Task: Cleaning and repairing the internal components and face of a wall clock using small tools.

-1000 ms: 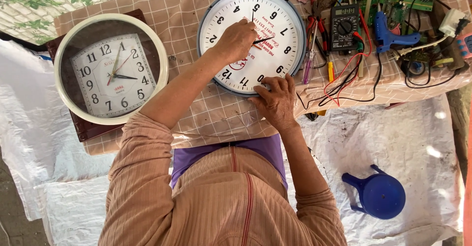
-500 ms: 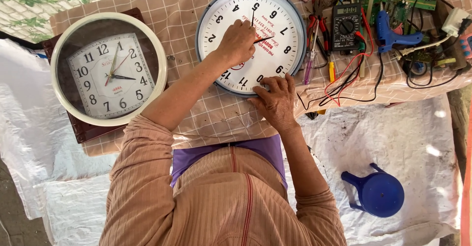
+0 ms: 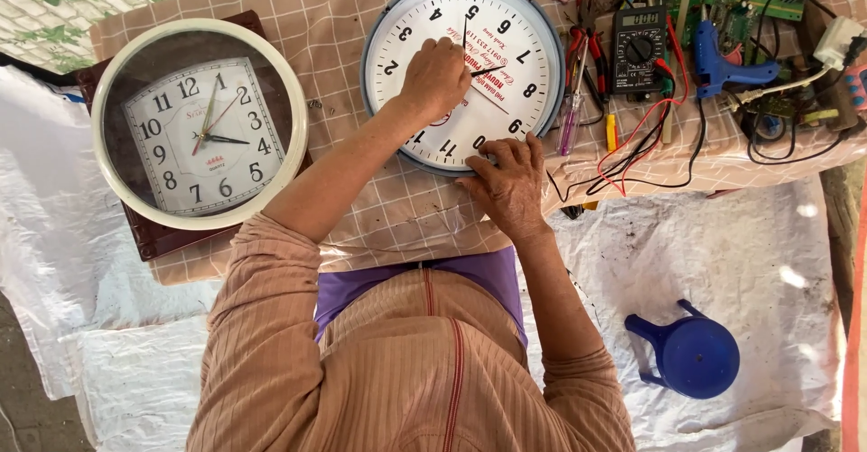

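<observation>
White clock unmoved, left hand still on face, right hand still at rim

My white clock has a matt paper face; the cream clock wears glossy plastic and glass; checked tablecloth looks soft; blue stool smooth plastic.

Over the last second the whole scene drifts slightly left in the head view, so the cream-rimmed clock sits nearer the frame edge. The left hand on the white clock and the right hand at its rim barely shift
</observation>
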